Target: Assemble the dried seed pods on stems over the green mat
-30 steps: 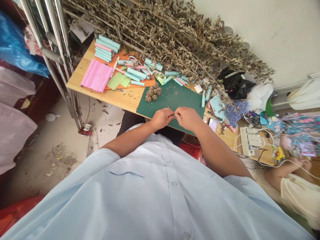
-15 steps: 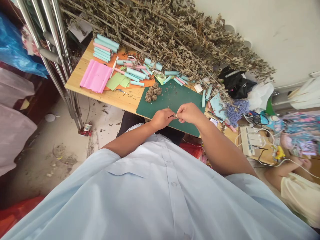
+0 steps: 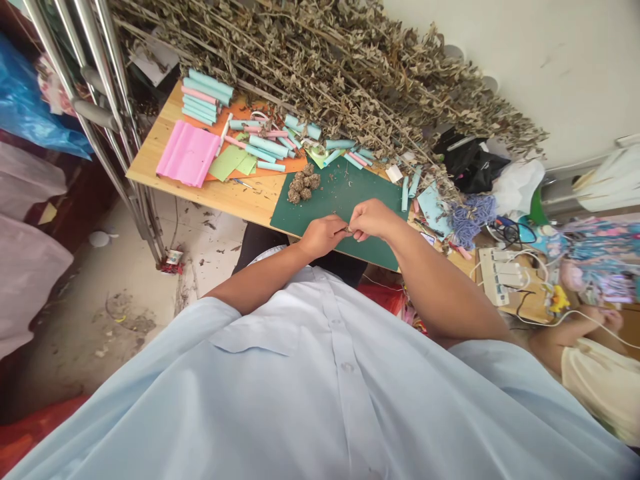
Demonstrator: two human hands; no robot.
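My left hand (image 3: 324, 238) and my right hand (image 3: 371, 219) meet fingertip to fingertip over the near edge of a dark green mat (image 3: 340, 193). Both are closed in a pinch on a small brown bit (image 3: 347, 229), mostly hidden by the fingers; it looks like dried plant. Beyond my left hand, several brown clumps of crumbled dried leaf (image 3: 303, 185) lie in a pile on the mat. Dried leafy stalks (image 3: 340, 73) are heaped along the back of the table.
Blue and pink paper rolls (image 3: 270, 147), pink crepe paper (image 3: 187, 153) and green paper sheets (image 3: 227, 162) lie at the left. Blue yarn (image 3: 473, 217) and a power strip (image 3: 494, 277) are at the right. Metal crutches (image 3: 107, 100) stand beside the table. Another person's arm (image 3: 565, 330) shows far right.
The view has shifted slightly. My hands stay together in the same pinch, with only a small shift of the fingers.
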